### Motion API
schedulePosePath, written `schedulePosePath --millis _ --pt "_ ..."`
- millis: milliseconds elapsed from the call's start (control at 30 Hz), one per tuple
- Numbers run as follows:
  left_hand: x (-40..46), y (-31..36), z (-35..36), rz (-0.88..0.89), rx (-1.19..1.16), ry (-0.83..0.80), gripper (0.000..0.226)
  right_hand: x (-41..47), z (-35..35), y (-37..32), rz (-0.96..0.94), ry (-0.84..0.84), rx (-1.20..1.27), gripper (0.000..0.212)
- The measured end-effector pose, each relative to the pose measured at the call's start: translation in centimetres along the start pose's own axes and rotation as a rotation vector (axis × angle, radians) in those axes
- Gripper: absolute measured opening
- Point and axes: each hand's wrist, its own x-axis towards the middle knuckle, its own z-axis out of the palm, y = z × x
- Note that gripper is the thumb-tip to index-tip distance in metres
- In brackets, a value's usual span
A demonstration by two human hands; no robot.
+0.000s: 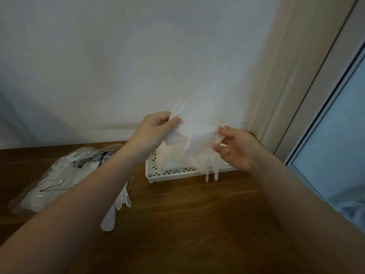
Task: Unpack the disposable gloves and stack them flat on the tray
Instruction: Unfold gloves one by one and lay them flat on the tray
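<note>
Left hand (158,126) up high, thumb and fingers pinching one edge of a thin translucent glove (194,133) — right hand (236,148) nipping the opposite edge, fingers loosely curled, stretching it out in the air above the white perforated tray (158,176). It looks feather-light, limp and clingy, likely to crumple or slide — best held by its edges and laid down spread. A pile of gloves (177,159) already sits in the tray, fingers drooping over the front rim. The opened packet (65,175) lies left on the wooden table (197,214), another loose glove (116,210) beside it.
</note>
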Motion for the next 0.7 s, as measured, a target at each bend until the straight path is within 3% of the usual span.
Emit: schedulePosePath --millis 100,300,467,567,700 --pt "0.7 0.6 0.3 0.033 0.085 -0.058 0.017 -0.1 0.0 -0.2 -0.001 -0.019 0.214 0.016" --pt "2.6 0.7 1.0 0.06 0.104 -0.013 0.015 1.5 -0.8 -0.7 -0.401 -0.041 -0.031 0.022" --pt "4.3 -0.3 0.5 0.115 0.159 -0.067 0.013 2.6 -2.7 -1.2 -0.661 -0.033 -0.6 0.027" --pt "4.7 -2.3 -0.1 0.101 0.246 -0.165 0.011 3.6 -3.7 -0.4 -0.566 -0.079 -0.766 0.025" --pt "4.6 -5.5 -1.2 0.1 0.617 -0.324 0.012 5.5 -5.2 1.5 -0.324 -0.128 -0.935 0.013"
